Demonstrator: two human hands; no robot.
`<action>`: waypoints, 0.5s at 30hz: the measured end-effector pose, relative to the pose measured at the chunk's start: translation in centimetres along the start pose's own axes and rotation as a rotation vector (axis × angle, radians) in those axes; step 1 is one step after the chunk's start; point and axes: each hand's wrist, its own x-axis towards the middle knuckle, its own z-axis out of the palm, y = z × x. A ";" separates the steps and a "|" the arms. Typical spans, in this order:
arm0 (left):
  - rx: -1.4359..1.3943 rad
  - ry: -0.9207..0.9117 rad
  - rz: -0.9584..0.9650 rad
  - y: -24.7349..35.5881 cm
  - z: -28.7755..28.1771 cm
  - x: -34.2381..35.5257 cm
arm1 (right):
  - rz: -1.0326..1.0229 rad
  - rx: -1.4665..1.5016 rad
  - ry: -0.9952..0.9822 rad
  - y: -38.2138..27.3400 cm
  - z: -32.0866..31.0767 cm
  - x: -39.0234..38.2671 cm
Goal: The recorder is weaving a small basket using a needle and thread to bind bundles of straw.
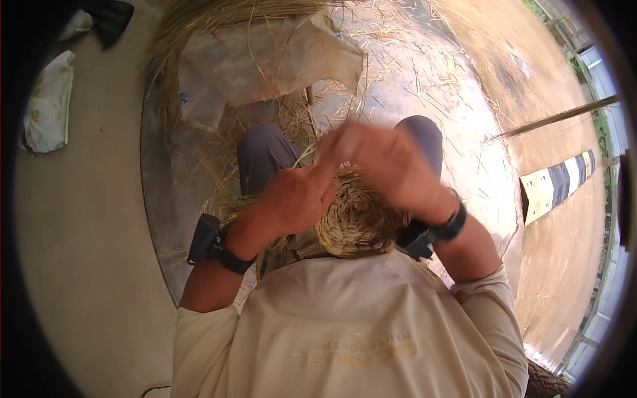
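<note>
A round coiled straw basket rests in my lap, tilted so that its ringed inside shows. My left hand is closed at the basket's left edge. Thin straw strands show by its fingers, but what it grips is hidden. Over the basket's far edge, my right hand is smeared by motion. Its fingertips meet those of my left hand, and whether they hold anything cannot be made out.
Beyond my knees a clear plastic sheet lies over loose straw. A straw bundle is at the far left. White bags lie on the left floor. A striped block and a thin pole are at right.
</note>
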 end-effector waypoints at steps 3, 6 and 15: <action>0.015 -0.029 0.051 -0.7 -0.6 -0.2 | -0.321 -0.346 -0.394 -0.3 3.7 -2.6; -0.122 0.010 -0.032 -0.9 -0.6 -0.4 | -0.171 -0.177 -0.403 0.4 5.2 -4.7; -0.112 -0.039 -0.189 0.1 -0.5 0.7 | -0.069 -0.192 -0.467 1.1 4.4 -5.4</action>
